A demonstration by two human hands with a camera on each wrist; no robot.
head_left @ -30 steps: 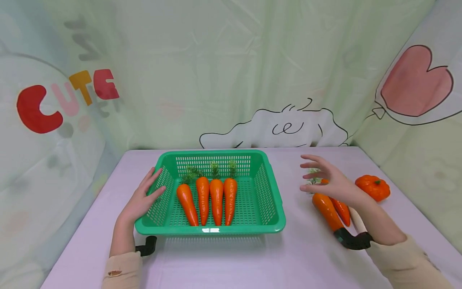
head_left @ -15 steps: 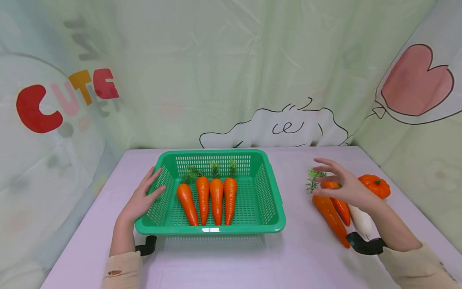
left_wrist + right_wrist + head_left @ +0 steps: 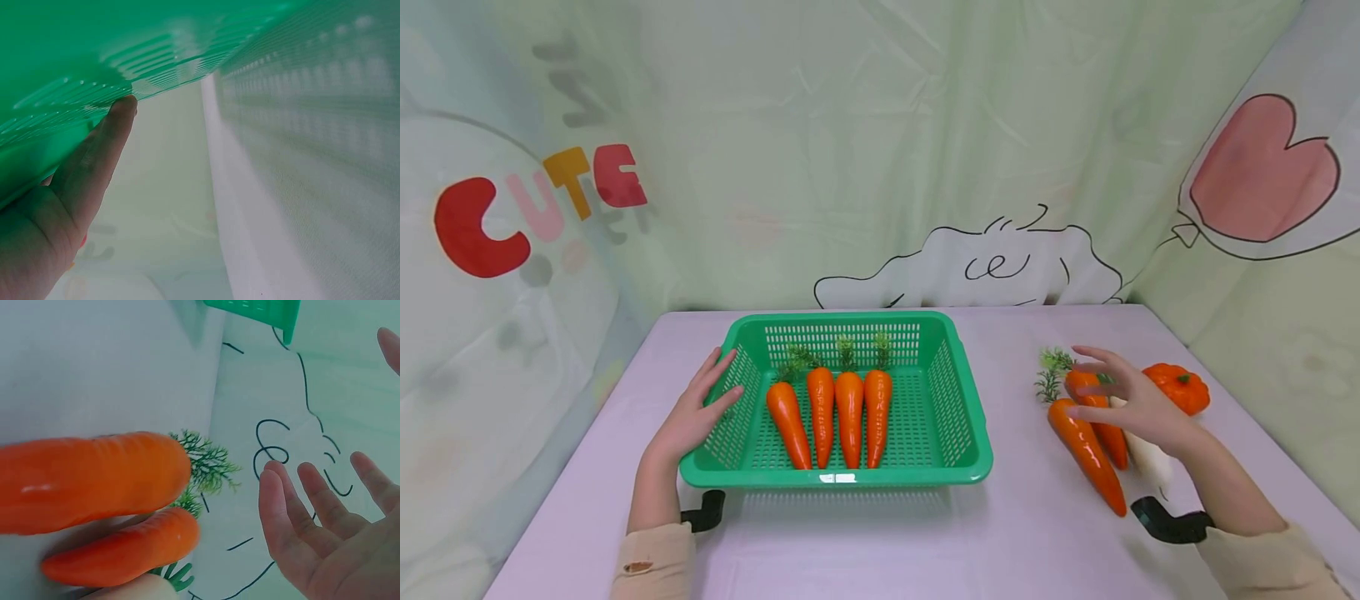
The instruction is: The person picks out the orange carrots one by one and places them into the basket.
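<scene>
My left hand lies at the left side of a green plastic basket, thumb and fingers spread. In the left wrist view a straight finger touches the slotted outer wall. Several leafy-topped carrots lie side by side in the basket. On the right, my right hand hovers with parted, slightly bent fingers and nothing between them. Under and beside it lie a large carrot, a smaller carrot and a white radish, partly hidden by the hand and wrist.
A small orange pumpkin sits right of my right hand, near the table's right edge. The pale table backs onto a printed curtain, which also hangs at both sides.
My right hand has moved right and down, toward the carrots and radish, uncovering more of the large carrot and its leaves. My left hand and the basket have stayed put.
</scene>
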